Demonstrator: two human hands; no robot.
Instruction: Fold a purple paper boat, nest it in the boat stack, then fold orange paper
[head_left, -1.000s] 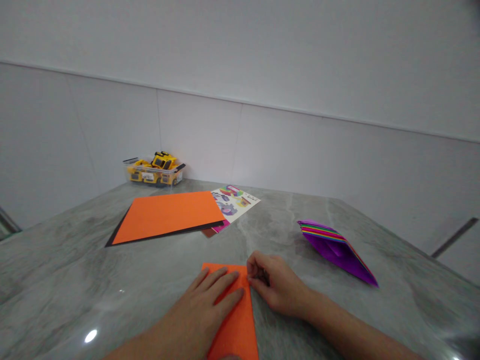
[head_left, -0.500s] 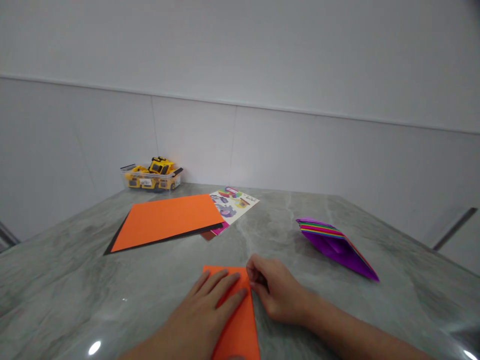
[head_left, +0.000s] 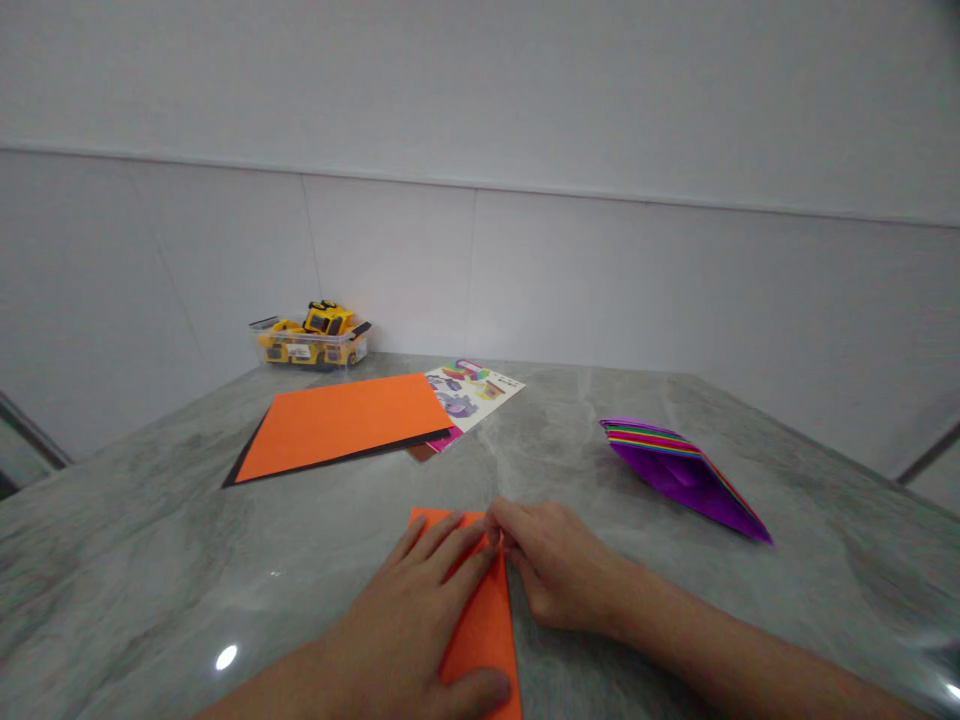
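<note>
An orange sheet of paper (head_left: 487,628), a long narrow shape that looks folded, lies on the tabletop in front of me. My left hand (head_left: 420,610) rests flat across it with the fingers spread. At the paper's far right corner, my right hand (head_left: 551,560) is closed, thumb and forefinger pinched together against the edge. The fingertips of both hands almost meet there. Part of the paper is covered by my left hand, and its near end runs out of view.
Larger orange sheets (head_left: 341,425) lie over black paper at the left, partly covering a printed picture sheet (head_left: 487,395). Behind stands a clear plastic box (head_left: 311,345) of yellow toy vehicles. A purple folded stack of coloured paper (head_left: 682,475) lies right on the grey marbled table (head_left: 135,580).
My right hand has shifted slightly left onto the paper's far corner, nearer my left fingertips. More of my left thumb now shows on the paper. The whole view has moved slightly.
</note>
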